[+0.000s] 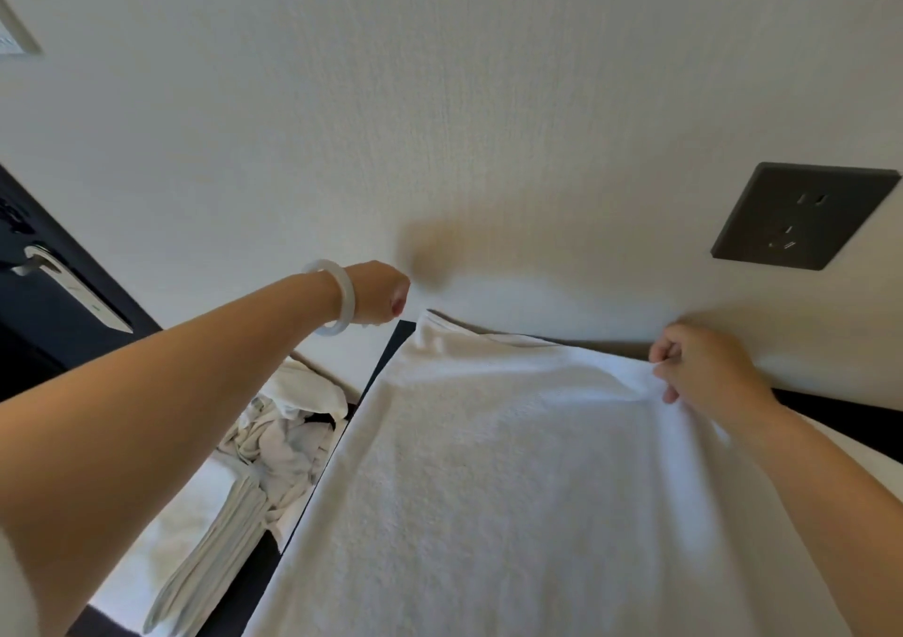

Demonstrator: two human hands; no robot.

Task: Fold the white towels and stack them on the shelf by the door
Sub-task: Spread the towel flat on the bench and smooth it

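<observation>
A white towel [513,465] lies spread flat on a dark shelf top [830,404] that runs along the wall. My right hand [703,368] pinches the towel's far right edge and lifts it slightly near the wall. My left hand [378,294], with a pale bangle on the wrist, hovers just left of the towel's far left corner [430,326], which stands up a little. The left hand's fingers curl away from the camera and are blurred. No cloth shows in it, and a small gap separates it from the corner.
A dark wall socket [801,216] sits above the shelf on the right. A dark door with a metal handle [73,289] is at the left. Below the shelf's left edge lies a heap of crumpled white linen [288,421], with a long folded cloth [215,539] beside it.
</observation>
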